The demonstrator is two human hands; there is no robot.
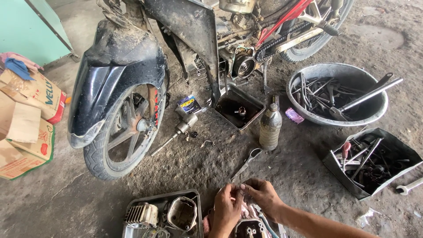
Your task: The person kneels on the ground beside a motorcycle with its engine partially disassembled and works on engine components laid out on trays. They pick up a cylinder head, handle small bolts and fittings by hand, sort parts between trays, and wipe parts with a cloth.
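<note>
Left hand (227, 205) and right hand (263, 196) meet at bottom centre, fingertips pressed together on something too small to identify, above engine part (249, 227). Grey tray (162, 197) just left holds finned cylinder (142, 214). Scissors (246, 162) on dirt floor beyond. Grimy plastic bottle (270, 125) upright beside oily rectangular pan (240, 108). Small blue-yellow packet (188, 104) near front wheel (125, 132). Round metal basin (339, 94) of tools right. Cardboard boxes (26, 119) left, red-green print.
</note>
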